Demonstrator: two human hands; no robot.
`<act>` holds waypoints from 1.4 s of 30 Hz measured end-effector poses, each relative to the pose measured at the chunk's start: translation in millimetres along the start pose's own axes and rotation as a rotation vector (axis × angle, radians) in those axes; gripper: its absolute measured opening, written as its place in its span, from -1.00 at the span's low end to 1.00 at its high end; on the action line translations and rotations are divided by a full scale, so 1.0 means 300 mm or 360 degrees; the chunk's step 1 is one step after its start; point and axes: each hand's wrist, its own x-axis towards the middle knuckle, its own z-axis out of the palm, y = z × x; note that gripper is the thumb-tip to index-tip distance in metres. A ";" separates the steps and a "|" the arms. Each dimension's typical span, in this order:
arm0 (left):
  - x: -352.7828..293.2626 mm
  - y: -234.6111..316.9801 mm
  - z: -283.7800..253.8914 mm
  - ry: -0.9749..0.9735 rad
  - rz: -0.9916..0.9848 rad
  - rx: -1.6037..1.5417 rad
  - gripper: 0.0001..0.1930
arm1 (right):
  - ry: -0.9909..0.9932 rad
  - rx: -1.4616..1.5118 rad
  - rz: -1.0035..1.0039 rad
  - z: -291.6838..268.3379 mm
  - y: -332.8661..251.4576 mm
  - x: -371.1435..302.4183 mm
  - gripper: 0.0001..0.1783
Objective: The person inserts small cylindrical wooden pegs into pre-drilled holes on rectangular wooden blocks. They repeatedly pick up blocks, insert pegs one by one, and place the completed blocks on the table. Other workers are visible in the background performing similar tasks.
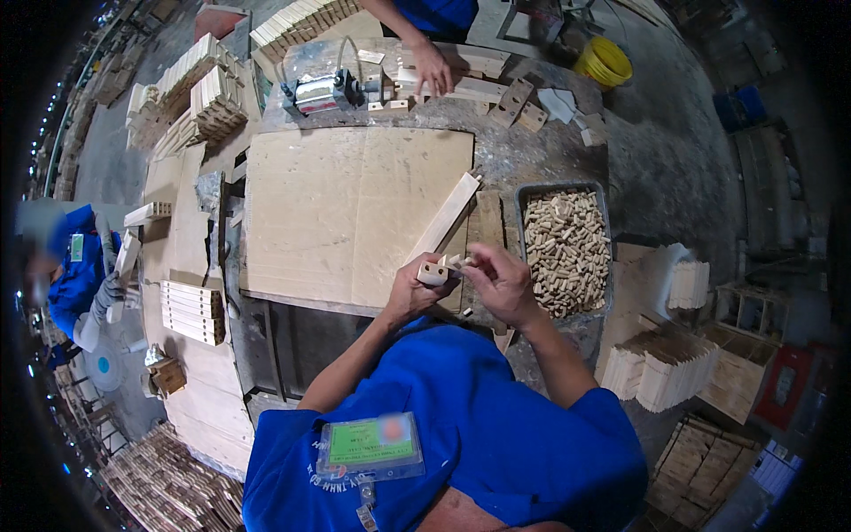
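Note:
My left hand (408, 293) is closed round a pale wooden bar, its end face (432, 273) with two round holes turned up toward me. A long wooden length (449, 211) slants from that hand across the cardboard; my fingers hide whether it is the same piece. Close beside the end face, my right hand (503, 285) has its fingers pinched at small wooden dowels (457, 262); how many it holds I cannot make out. To its right stands a grey bin (558, 185) heaped with loose dowels (567, 253). One dowel (467, 312) lies below my hands.
Flat cardboard (337, 204) covers the bench before me. Across it, a co-worker's hand (432, 71) rests on wooden pieces near a clamping cylinder (321, 92). Stacked bars (192, 312) stand left, more stacks (665, 363) right. A yellow bucket (605, 62) sits far right. Another person (80, 266) works at left.

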 end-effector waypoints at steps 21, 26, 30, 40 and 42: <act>0.033 0.064 -0.044 0.0284 0.0034 -0.0028 -0.64 | 0.0264 0.0122 0.0944 -0.019 0.297 -0.255 -0.31; 0.013 0.038 -0.038 0.0346 0.0124 -0.0126 -0.64 | 0.0482 0.0186 0.0192 -0.203 -0.092 -0.127 -0.40; 0.029 0.061 -0.035 0.0287 0.0066 -0.0053 -0.64 | 0.0191 -0.0212 -0.0081 -0.176 -0.031 -0.202 -0.34; 0.014 0.042 -0.021 0.0314 0.0112 -0.0103 -0.66 | 0.0177 -0.0122 0.0054 -0.164 -0.122 -0.222 -0.16; 0.026 0.041 -0.021 0.0279 0.0100 -0.0102 -0.65 | -0.0204 -0.0334 0.0166 -0.176 -0.104 -0.225 -0.23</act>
